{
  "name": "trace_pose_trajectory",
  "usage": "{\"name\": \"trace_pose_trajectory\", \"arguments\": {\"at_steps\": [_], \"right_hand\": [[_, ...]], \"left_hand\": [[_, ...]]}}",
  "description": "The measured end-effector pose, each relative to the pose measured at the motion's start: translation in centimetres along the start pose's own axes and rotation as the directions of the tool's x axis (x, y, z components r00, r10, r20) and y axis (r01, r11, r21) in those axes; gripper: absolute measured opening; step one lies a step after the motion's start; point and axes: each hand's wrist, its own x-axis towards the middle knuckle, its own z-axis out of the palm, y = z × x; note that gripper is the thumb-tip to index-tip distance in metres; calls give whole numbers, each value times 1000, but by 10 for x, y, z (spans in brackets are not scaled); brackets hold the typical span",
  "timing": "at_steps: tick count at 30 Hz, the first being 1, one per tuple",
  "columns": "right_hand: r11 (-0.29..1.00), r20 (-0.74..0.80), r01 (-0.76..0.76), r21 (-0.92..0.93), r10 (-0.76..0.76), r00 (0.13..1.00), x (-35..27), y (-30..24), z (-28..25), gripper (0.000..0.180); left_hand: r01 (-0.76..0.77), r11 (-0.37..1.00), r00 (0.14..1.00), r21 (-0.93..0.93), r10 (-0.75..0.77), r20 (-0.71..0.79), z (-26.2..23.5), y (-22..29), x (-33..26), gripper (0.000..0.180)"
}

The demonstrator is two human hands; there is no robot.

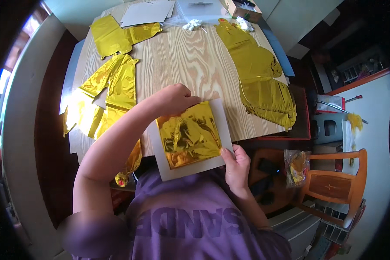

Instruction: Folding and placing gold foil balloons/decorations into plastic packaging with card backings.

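In front of my chest a folded square of shiny gold foil (190, 135) lies on a white card (226, 125), both tilted and overlapping the table's near edge. My right hand (237, 167) grips the card's lower right edge, its thumb on top by the foil's corner. Across the upper edge of the foil bends my left hand (176, 99), its fingers curled closed; what they pinch there is hidden under the hand. Left of my left forearm lies a crumpled flat gold foil balloon (121, 82), with a bright glare on one part.
Further flat gold foil balloons lie on the wooden table (186, 60): one far left (110, 37), a long one at right (264, 82). White sheets (145, 13), white crumpled clumps (193, 24) and a box (245, 9) stand at the back. A wooden chair (333, 186) is at right.
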Motion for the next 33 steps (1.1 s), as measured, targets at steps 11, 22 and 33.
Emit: {"name": "trace_pose_trajectory", "arguments": {"at_steps": [11,22,33], "right_hand": [[1000,-102,21,1,-21,995,2,-4,17,21],[980,-164,147,-137,-169,972,5,-7,34,34],[900,-106,165,-404,-225,969,12,-17,35,26]], "left_hand": [[-90,984,988,154,108,-112,-1,-24,-5,43],[108,779,916,617,163,-367,11,-2,-24,66],[-308,679,753,667,602,-265,79,-39,-48,89]]}}
